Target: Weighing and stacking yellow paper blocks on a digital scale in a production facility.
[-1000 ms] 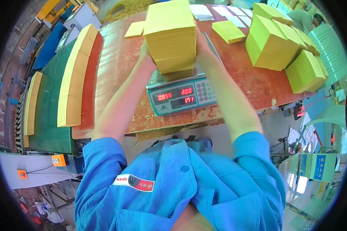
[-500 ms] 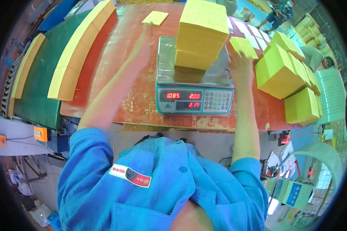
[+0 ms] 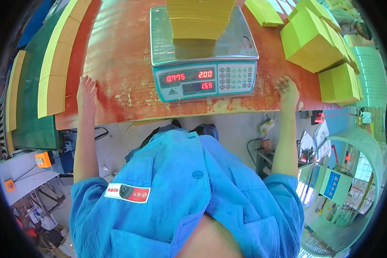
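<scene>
Well apart with fingers loosely uncurled, the left hand point(image 3: 87, 90) at middle left and right hand point(image 3: 287, 91) at middle right flank a digital scale point(image 3: 204, 81), whose metal pan point(image 3: 241, 43) at top centre bears a yellow paper stack point(image 3: 200, 19), layered front facing the frame's bottom, upright axis running past its top edge.

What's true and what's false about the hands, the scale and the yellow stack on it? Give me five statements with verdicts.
1. The yellow paper stack sits on the steel platter of the digital weighing scale. True.
2. The left hand grips that stack. False: it is empty, left of the scale.
3. The display is dark. False: its red digits are lit.
4. The keypad is right of the display. True.
5. The right hand presses the keys. False: it is apart from the scale, to its right.
</scene>
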A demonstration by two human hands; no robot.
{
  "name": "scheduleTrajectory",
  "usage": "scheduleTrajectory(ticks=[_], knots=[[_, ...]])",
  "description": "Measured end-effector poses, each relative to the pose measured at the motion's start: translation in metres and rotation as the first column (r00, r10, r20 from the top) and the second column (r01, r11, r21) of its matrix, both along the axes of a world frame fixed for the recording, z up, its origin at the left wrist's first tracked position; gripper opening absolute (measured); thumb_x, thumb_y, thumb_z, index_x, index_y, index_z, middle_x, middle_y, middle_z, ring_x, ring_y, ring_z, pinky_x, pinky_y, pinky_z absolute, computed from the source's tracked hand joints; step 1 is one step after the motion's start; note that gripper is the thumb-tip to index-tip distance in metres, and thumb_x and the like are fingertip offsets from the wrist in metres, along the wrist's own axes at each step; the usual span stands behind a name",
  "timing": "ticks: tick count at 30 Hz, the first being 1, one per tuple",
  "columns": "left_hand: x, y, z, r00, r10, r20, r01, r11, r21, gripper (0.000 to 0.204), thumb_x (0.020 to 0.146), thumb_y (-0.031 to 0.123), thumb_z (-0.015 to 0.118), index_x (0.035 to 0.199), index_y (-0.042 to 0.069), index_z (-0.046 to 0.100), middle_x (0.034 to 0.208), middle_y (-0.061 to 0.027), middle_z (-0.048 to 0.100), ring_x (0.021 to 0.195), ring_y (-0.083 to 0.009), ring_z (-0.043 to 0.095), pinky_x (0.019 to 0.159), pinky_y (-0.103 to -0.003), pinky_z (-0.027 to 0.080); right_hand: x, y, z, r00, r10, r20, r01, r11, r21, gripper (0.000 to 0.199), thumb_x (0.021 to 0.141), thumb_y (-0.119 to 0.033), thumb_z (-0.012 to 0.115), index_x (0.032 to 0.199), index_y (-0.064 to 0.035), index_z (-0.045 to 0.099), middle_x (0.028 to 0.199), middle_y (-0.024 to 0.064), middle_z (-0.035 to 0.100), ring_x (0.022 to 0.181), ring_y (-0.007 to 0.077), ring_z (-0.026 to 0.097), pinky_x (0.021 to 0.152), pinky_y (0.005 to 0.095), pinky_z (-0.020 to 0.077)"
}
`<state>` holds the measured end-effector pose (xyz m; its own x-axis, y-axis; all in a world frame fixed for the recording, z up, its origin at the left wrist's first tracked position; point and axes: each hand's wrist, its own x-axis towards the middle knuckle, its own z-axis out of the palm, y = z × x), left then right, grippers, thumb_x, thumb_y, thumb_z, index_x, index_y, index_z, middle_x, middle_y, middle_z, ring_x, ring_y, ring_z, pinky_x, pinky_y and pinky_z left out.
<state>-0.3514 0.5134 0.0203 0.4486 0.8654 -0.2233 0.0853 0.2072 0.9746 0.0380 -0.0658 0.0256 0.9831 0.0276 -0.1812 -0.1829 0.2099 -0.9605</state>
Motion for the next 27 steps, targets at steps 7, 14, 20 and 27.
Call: scheduleTrajectory(ticks=[7, 14, 20, 27], knots=[[0.034, -0.025, 0.003, 0.988, -0.152, 0.025, 0.15, 0.986, 0.069, 0.058, 0.101, 0.039, 0.043, 0.147, 0.004, 0.032, 0.15, -0.0143, 0.035, 0.134, -0.0272, 0.04, 0.106, -0.043, 0.039, 0.012, 0.034, 0.006, 0.989, 0.144, 0.042, -0.137, 0.98, -0.146, 0.027, 0.097, -0.015, 0.051, 0.116, 0.0024, 0.058, 0.098, 0.0114, 0.067, 0.083, 0.0191, 0.067, 0.072, 0.0279, 0.0532], [0.035, -0.063, -0.019, 0.986, -0.166, 0.015, 0.166, 0.986, 0.017, 0.054, 0.102, 0.029, 0.039, 0.147, 0.001, 0.029, 0.151, -0.0149, 0.032, 0.136, -0.027, 0.038, 0.109, -0.04, 0.037, 0.044, 0.04, 0.004, 0.931, 0.35, 0.103, -0.272, 0.854, -0.444, 0.022, 0.095, -0.011, 0.052, 0.112, -0.0034, 0.064, 0.089, 0.0067, 0.068, 0.072, 0.0109, 0.063, 0.06, 0.0242, 0.0509], [0.043, -0.102, -0.019, 0.999, 0.002, 0.042, -0.001, 0.999, -0.041, 0.044, 0.101, 0.019, 0.041, 0.138, -0.005, 0.04, 0.139, -0.016, 0.046, 0.132, -0.0264, 0.043, 0.11, -0.039, 0.035, 0.072, 0.053, -0.003, 0.875, 0.469, 0.123, -0.391, 0.833, -0.392, 0.016, 0.094, -0.008, 0.054, 0.105, -0.0042, 0.066, 0.086, 0.0041, 0.067, 0.073, 0.0084, 0.061, 0.061, 0.024, 0.0485], [0.065, -0.129, -0.007, 0.98, 0.199, -0.018, -0.2, 0.979, -0.035, 0.037, 0.098, 0.025, 0.05, 0.127, 0.001, 0.053, 0.128, -0.0097, 0.056, 0.117, -0.0189, 0.052, 0.096, -0.031, 0.044, 0.119, 0.088, 0.006, 0.667, 0.546, 0.507, -0.169, 0.774, -0.611, 0.021, 0.087, -0.004, 0.058, 0.108, 0.0, 0.062, 0.102, 0.0168, 0.065, 0.095, 0.0273, 0.064, 0.082, 0.0335, 0.0515]])
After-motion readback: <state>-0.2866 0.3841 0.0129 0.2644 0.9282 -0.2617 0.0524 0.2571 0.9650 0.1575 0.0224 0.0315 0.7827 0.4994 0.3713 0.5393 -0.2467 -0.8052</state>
